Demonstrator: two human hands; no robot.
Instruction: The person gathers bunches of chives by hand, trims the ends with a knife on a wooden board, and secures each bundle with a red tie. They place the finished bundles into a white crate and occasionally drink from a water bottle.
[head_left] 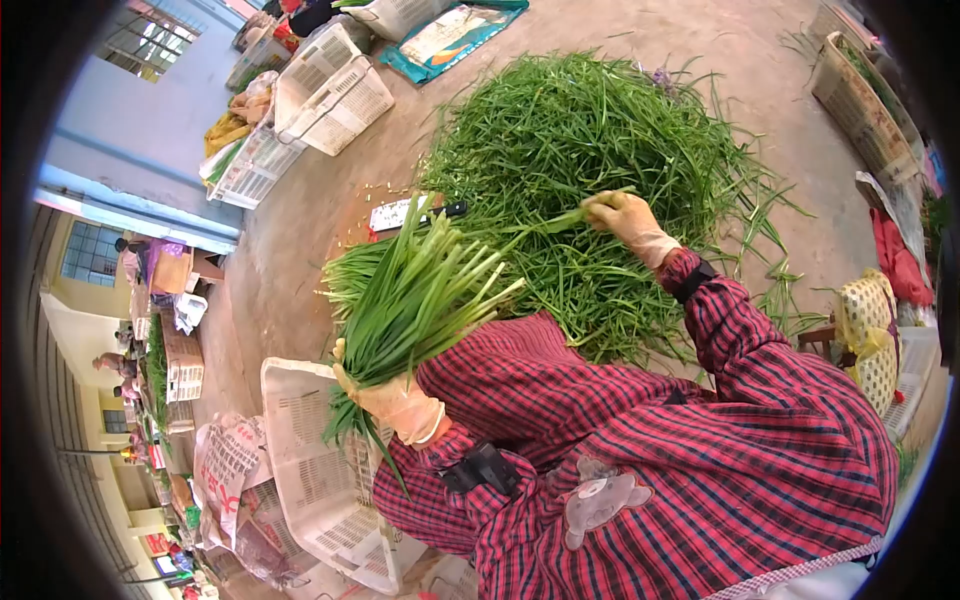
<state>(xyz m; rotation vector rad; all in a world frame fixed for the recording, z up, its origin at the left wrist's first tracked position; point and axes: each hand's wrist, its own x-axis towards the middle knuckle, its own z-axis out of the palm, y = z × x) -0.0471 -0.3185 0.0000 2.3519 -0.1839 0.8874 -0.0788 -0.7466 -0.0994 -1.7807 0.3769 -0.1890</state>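
Note:
My left hand [395, 402], in a pale glove, is closed around the leafy end of a thick bunch of garlic chives [415, 300]. Their pale cut stems fan out up and to the right. My right hand [622, 222], gloved too, pinches a few thin green leaves [565, 217] above a big heap of loose leaves [590, 130]. More chives [345, 270] lie on the floor behind the held bunch. Close to them rests a broad-bladed knife with a black handle [455, 209], partly hidden by the stems. Small pale stem bits are scattered around it.
An upright white plastic crate [320, 470] stands beside my left arm, near printed sacks [230, 470]. Other crates [345, 105] stand at the upper left, a blue-edged sack [455, 38] lies at the top, and another crate [865, 105] is at the right.

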